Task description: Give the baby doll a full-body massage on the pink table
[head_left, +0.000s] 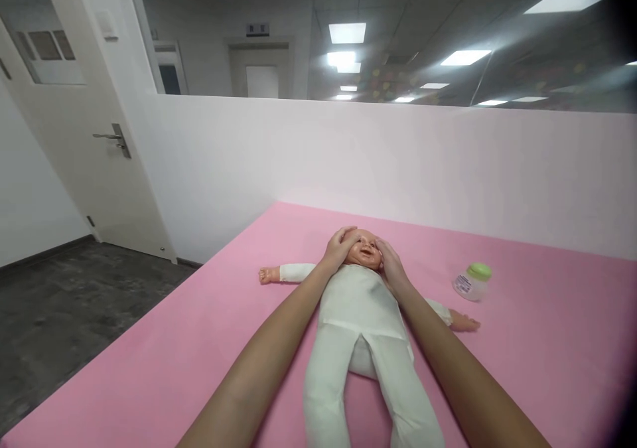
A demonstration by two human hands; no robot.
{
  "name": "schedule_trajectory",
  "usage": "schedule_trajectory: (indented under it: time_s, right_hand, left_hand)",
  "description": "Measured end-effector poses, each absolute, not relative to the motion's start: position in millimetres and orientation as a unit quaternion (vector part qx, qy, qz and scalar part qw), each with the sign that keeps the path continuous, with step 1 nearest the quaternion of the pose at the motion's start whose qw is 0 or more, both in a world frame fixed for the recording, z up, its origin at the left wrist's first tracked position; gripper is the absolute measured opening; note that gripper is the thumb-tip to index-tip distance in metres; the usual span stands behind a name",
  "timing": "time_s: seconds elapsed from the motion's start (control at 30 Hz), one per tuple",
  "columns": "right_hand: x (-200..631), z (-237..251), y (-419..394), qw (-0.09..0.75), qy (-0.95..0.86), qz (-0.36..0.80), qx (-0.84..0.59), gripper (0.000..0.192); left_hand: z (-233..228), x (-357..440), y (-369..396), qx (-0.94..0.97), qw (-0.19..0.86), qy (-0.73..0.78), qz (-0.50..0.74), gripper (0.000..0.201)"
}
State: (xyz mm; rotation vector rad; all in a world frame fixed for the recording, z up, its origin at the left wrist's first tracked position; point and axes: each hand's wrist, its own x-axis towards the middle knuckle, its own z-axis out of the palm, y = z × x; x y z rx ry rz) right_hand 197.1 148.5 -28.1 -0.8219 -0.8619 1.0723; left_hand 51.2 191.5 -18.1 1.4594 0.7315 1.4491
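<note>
A baby doll (362, 302) with a hard plastic head and a white cloth body lies on its back, its arms spread and its legs pointing toward me. Against the left side of the doll's head (366, 254) rests my left hand (341, 247), its fingers stretched over the forehead and temple. My right hand (391, 262) lies along the opposite side of the head, fingers extended near the temple and cheek. Both palms face inward with the doll's face visible between them. Parts of the fingertips are hard to make out.
The doll lies on a pink-covered table (209, 342). Right of it stands a clear jar with a green lid (472, 282). A white wall (398, 162) with a window above borders the table's far side. At left are a door (94, 123) and dark floor.
</note>
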Motion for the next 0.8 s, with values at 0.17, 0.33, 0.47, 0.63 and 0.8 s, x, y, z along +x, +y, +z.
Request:
schedule_trajectory:
  time_s: [0.17, 0.33, 0.47, 0.63, 0.8]
  right_hand:
    - [198, -29, 152, 0.704, -0.385, 0.479, -0.357, 0.038]
    - [197, -25, 157, 0.710, -0.380, 0.469, -0.362, 0.037]
    - [197, -23, 160, 0.707, -0.393, 0.463, -0.362, 0.037]
    - [198, -23, 160, 0.699, -0.406, 0.467, -0.358, 0.039]
    - [199, -24, 161, 0.698, -0.405, 0.472, -0.356, 0.041]
  left_hand:
    - [-15, 51, 193, 0.596, 0.460, 0.298, 0.587, 0.039]
    - [-8, 55, 195, 0.587, 0.469, 0.295, 0.590, 0.041]
    - [-4, 55, 195, 0.581, 0.475, 0.296, 0.591, 0.044]
    - [-2, 52, 194, 0.595, 0.464, 0.309, 0.578, 0.048]
    - [1, 50, 191, 0.599, 0.461, 0.313, 0.575, 0.048]
